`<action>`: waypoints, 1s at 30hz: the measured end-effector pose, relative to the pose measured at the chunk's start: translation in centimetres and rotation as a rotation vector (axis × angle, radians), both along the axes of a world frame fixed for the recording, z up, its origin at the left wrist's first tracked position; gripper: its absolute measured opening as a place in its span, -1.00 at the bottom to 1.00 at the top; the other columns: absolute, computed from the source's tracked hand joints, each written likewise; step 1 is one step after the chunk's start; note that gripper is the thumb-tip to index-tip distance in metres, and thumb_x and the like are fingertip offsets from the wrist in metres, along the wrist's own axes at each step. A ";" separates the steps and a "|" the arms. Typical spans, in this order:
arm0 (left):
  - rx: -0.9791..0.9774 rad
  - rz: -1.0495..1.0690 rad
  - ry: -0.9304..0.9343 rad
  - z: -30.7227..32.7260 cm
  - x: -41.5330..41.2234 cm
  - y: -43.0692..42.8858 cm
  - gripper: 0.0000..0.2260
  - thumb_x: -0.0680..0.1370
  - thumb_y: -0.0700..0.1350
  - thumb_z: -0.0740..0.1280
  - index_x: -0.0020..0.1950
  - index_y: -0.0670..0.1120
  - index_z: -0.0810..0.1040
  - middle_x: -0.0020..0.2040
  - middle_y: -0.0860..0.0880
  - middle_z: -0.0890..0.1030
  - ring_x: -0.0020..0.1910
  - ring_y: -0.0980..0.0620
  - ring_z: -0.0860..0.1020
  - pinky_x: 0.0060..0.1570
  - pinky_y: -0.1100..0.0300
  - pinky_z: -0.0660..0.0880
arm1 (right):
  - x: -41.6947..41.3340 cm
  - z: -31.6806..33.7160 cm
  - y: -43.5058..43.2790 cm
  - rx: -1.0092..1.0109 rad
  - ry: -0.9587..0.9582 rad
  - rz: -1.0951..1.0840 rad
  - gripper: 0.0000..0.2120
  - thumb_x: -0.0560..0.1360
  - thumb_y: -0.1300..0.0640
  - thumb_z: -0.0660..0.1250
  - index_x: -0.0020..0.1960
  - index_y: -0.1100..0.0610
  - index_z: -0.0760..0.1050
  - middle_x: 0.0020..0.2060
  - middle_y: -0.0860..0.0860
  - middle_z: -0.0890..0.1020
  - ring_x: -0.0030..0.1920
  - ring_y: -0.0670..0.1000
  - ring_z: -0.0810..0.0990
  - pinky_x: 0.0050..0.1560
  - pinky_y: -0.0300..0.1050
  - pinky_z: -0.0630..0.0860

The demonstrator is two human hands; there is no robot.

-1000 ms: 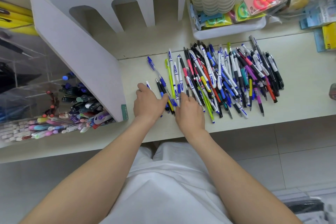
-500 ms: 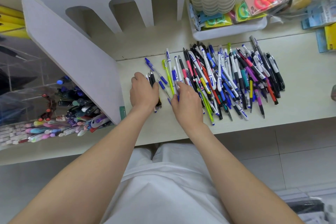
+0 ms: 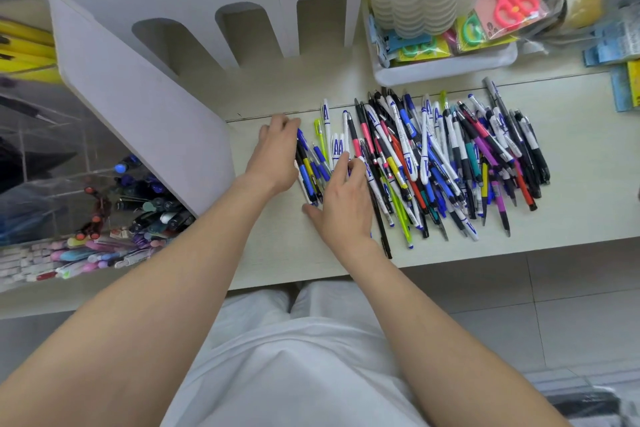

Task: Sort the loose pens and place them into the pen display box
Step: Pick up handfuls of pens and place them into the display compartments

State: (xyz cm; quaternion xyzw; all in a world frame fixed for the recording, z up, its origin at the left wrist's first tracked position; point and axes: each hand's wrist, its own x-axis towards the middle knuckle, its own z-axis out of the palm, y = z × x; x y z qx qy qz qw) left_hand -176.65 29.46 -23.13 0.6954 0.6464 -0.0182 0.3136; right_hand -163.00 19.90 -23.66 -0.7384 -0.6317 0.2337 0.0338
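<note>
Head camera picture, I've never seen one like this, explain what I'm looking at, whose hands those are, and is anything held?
There is no machine here: a person wears one wide-angle camera on the head, looking down at their own arms. The left hand and right hand press a small bunch of pens together between them on the pale shelf; fingers look fairly straight, so nothing is lifted. To the right lies the big pile of loose pens. At left, the clear pen display box already holds pens. Behind sits a white tray of packaged scissors.
</note>
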 end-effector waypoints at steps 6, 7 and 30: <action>0.082 -0.149 0.058 0.1 0.3 -1.1 -0.26 0.47 -0.33 0.39 0.62 -0.06 0.25 0.41 -0.12 0.35 0.25 -0.28 0.42 0.06 -0.18 0.54 | -0.2 -0.2 1.1 -0.042 0.198 -0.029 0.07 0.47 -0.04 0.60 0.65 0.34 0.01 0.42 0.22 0.24 0.23 0.21 0.53 0.07 -0.09 0.52; 0.106 -0.157 0.114 0.1 0.4 -0.6 -0.13 0.45 -0.33 0.42 0.69 -0.03 0.12 0.51 -0.11 0.28 0.32 -0.29 0.39 0.09 -0.19 0.54 | -0.3 -0.3 1.1 -0.041 0.193 -0.003 0.01 0.49 -0.03 0.58 0.65 0.33 0.04 0.41 0.21 0.26 0.21 0.20 0.54 0.07 -0.10 0.52; 0.044 -0.421 0.153 0.5 0.7 -1.5 -0.30 0.45 -0.39 0.42 0.55 -0.08 0.32 0.37 -0.18 0.30 0.31 -0.24 0.31 0.11 -0.17 0.54 | 4.0 0.7 -4.5 -0.119 0.225 0.007 -0.45 0.61 0.27 0.41 0.55 0.13 0.34 0.24 0.12 0.55 0.11 0.20 0.62 0.05 0.11 0.59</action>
